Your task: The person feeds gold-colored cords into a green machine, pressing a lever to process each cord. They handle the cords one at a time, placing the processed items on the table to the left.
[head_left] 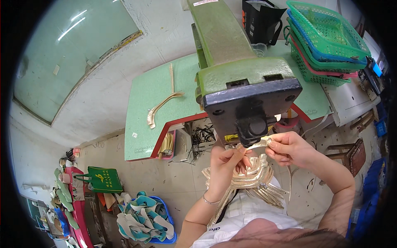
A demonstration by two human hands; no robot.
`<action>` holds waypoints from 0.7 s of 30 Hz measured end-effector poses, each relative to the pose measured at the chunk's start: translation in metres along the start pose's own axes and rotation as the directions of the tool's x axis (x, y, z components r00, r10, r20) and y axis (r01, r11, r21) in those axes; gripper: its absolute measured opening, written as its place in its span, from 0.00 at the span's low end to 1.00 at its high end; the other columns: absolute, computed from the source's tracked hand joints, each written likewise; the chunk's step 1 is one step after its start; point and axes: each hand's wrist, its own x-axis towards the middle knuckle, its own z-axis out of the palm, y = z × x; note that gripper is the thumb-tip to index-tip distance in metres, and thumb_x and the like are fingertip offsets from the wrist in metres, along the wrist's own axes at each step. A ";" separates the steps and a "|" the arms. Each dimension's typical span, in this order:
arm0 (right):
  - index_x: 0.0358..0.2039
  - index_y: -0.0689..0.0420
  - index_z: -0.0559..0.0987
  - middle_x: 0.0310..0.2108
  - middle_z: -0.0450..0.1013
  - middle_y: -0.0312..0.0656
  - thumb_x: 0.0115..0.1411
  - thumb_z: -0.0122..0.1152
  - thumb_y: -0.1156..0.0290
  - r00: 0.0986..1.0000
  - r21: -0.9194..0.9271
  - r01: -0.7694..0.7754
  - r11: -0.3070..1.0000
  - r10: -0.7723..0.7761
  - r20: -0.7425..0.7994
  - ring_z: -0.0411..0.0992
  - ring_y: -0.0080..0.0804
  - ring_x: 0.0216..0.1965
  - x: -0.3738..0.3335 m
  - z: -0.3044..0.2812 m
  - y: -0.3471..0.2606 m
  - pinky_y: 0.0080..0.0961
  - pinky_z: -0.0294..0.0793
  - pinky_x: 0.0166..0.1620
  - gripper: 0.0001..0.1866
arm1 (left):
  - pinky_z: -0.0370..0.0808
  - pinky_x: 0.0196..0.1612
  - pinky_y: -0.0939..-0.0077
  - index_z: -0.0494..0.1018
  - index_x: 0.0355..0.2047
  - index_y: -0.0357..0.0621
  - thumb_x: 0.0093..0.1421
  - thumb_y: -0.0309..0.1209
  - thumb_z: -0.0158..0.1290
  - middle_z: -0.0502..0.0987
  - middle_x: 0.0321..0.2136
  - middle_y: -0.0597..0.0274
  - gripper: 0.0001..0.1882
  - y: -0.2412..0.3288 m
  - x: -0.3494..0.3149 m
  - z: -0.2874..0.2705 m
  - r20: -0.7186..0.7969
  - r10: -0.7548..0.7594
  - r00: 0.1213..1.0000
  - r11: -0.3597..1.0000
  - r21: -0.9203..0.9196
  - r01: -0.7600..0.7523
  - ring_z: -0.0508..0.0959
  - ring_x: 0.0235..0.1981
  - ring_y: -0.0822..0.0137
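Observation:
Below the dark front of a green machine head (248,89), my two hands stretch a short gold strap (260,144) between them. My left hand (228,161) pinches its left end close under the machine's black lower part (252,126). The right end is gripped by the thumb and fingers of my right hand (289,148), from which a thin pale strip hangs down. A thick bundle of gold straps (248,177) lies over my lap, just beneath the hands. The machine head hides part of the space around the left fingertips.
Loose gold straps (163,106) lie on the green tabletop (142,91). Stacked plastic baskets (326,37) and a black bag (261,20) stand at the back right. On the floor are a blue basket of teal and white pieces (144,219), a green bag (103,180) and a wooden stool (353,157).

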 end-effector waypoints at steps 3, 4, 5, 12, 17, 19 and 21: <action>0.24 0.59 0.71 0.13 0.60 0.28 0.65 0.47 0.66 0.998 -0.155 0.021 0.988 -0.029 -0.048 0.53 0.13 0.13 0.006 0.005 -0.002 0.14 0.52 0.17 0.14 | 0.62 0.19 0.88 0.76 0.29 0.32 0.63 0.32 0.48 0.74 0.17 0.62 0.14 -0.009 -0.007 -0.004 -0.093 0.005 0.996 1.000 -0.021 -0.007 0.69 0.13 0.79; 0.24 0.59 0.72 0.13 0.61 0.28 0.64 0.48 0.66 0.997 -0.231 0.030 0.973 -0.046 -0.065 0.54 0.12 0.13 0.009 0.007 -0.005 0.14 0.53 0.17 0.14 | 0.62 0.19 0.88 0.76 0.30 0.32 0.63 0.32 0.48 0.74 0.17 0.62 0.14 -0.011 -0.010 -0.005 -0.126 0.024 0.992 0.999 -0.034 -0.028 0.69 0.14 0.78; 0.23 0.60 0.73 0.14 0.63 0.28 0.63 0.50 0.66 0.995 -0.302 0.036 0.953 -0.063 -0.079 0.55 0.12 0.13 0.012 0.009 -0.006 0.13 0.53 0.17 0.14 | 0.62 0.19 0.88 0.76 0.30 0.32 0.63 0.32 0.48 0.74 0.18 0.62 0.14 -0.014 -0.014 -0.006 -0.161 0.040 0.986 0.998 -0.045 -0.048 0.69 0.14 0.78; 0.28 0.62 0.77 0.20 0.72 0.32 0.57 0.58 0.69 0.959 -0.447 0.207 0.870 -0.270 -0.081 0.64 0.11 0.21 0.032 0.023 -0.011 0.15 0.64 0.24 0.09 | 0.64 0.24 0.88 0.75 0.32 0.34 0.63 0.33 0.47 0.74 0.20 0.64 0.13 -0.027 -0.026 -0.012 -0.274 0.074 0.959 0.983 -0.144 -0.117 0.71 0.21 0.77; 0.35 0.64 0.76 0.24 0.75 0.37 0.53 0.61 0.70 0.961 -0.640 0.198 0.742 -0.277 -0.023 0.67 0.16 0.26 0.029 0.029 -0.033 0.19 0.69 0.31 0.11 | 0.65 0.32 0.82 0.74 0.31 0.34 0.59 0.32 0.53 0.74 0.24 0.66 0.10 -0.031 -0.012 -0.016 -0.307 0.431 0.848 0.880 0.349 -0.320 0.71 0.29 0.75; 0.36 0.64 0.75 0.27 0.75 0.41 0.51 0.62 0.70 0.945 -0.697 0.247 0.673 -0.326 0.019 0.69 0.22 0.27 0.031 0.028 -0.036 0.23 0.70 0.33 0.14 | 0.65 0.32 0.81 0.74 0.31 0.35 0.56 0.31 0.56 0.73 0.23 0.66 0.10 -0.023 -0.005 -0.024 -0.147 0.547 0.824 0.732 0.563 -0.385 0.70 0.29 0.76; 0.38 0.64 0.74 0.29 0.75 0.46 0.50 0.63 0.70 0.899 -0.764 0.339 0.549 -0.428 0.091 0.71 0.30 0.29 0.037 0.021 -0.031 0.28 0.71 0.36 0.16 | 0.64 0.30 0.81 0.74 0.29 0.35 0.53 0.29 0.59 0.72 0.20 0.65 0.09 -0.004 -0.002 -0.027 0.037 0.501 0.865 0.644 0.651 -0.401 0.69 0.26 0.76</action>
